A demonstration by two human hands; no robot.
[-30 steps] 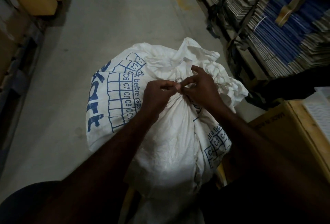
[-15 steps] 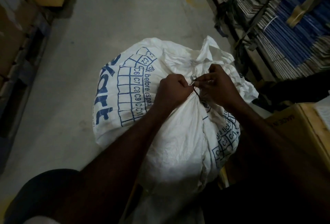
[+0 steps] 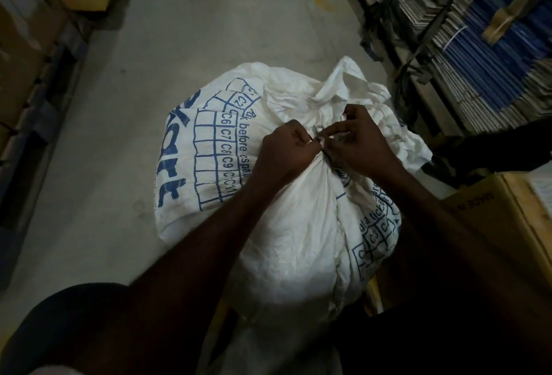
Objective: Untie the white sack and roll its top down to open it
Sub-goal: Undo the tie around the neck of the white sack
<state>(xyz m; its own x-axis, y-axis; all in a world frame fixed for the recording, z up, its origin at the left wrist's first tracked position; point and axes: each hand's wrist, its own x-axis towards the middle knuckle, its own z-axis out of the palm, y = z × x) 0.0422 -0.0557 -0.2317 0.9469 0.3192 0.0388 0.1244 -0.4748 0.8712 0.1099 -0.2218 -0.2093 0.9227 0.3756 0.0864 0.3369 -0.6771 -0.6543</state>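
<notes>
Sack (image 3: 286, 225) stays tied. Your left hand (image 3: 283, 155) grips its gathered neck; your right hand (image 3: 357, 143) fingers pinch the tie (image 3: 319, 131) there.

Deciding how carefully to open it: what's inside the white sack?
Nothing shows: the white sack bulges full, its neck still tied shut under the left hand and right hand.

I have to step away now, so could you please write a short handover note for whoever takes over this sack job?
Left hand: closed, pinching the thin dark tie at the neck of the white woven sack with blue print.
Right hand: fingertips pinching the same tie.
Sack stands on the grey concrete floor, beside a brown cardboard box.
Done: nothing visibly finished; neck is bunched.
Left: free the tie, roll the top down.
</notes>
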